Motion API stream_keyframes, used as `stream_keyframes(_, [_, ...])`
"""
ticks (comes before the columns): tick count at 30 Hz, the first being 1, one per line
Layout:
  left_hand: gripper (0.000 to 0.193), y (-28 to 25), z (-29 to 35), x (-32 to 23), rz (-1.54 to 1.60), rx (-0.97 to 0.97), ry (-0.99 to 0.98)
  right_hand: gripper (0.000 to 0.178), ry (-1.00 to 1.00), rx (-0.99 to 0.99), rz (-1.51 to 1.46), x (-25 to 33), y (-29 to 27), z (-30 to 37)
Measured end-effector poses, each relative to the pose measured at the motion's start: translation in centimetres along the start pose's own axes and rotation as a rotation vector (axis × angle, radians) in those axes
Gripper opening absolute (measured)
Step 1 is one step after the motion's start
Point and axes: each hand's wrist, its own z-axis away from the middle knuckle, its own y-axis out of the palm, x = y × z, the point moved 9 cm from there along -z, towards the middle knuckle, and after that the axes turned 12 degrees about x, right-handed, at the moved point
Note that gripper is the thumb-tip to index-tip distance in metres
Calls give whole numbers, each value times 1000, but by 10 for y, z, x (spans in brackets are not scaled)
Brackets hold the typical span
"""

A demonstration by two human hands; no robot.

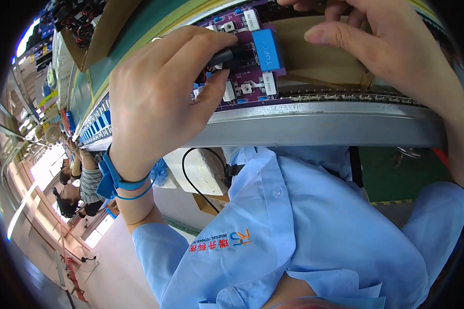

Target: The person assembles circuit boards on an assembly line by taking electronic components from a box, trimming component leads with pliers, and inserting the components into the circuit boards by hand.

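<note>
The left hand [160, 85] has its thumb and pointing finger close together, with a small black part [231, 58] pinched between them. That part is right at the fingertips, over a purple board [242, 81]. The fingers hide its low end, so I can't tell if it sits all the way down. Red and black wires [201, 77] peek out by the left thumb.

Just right of those fingertips is a big blue block [267, 50] on the board. One white block [251, 19] is above the blue one, and another white block [269, 83] is below it, both right of the pinch.

The right hand [381, 46] is well to the right. Its thumb stands wide from its fingers, and I see nothing between them. Some of its fingertips run off the top edge.

To do this well, I think the left fingers should hold the black part straight and push softly, not hard. It may help to keep the wires out from under the thumb. The right fingers could steady the board's edge, so it won't slide on the shiny rail [304, 123] below them.
</note>
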Motion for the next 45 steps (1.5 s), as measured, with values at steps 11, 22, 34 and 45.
stream_keyframes(11, [35,5,0,-14,-216,23,49,31,32,-23,-57,-2,7,3])
stream_keyframes(22, [37,7,2,-17,-255,30,69,33,64,-32,-68,0,7,-3])
stream_keyframes(34, [34,7,-6,-28,-259,31,-103,30,-152,-24,-143,-2,29,-11])
stream_keyframes(45, [21,10,-12,-4,28,77,-185,24,26,94,-250,-1,40,-21])
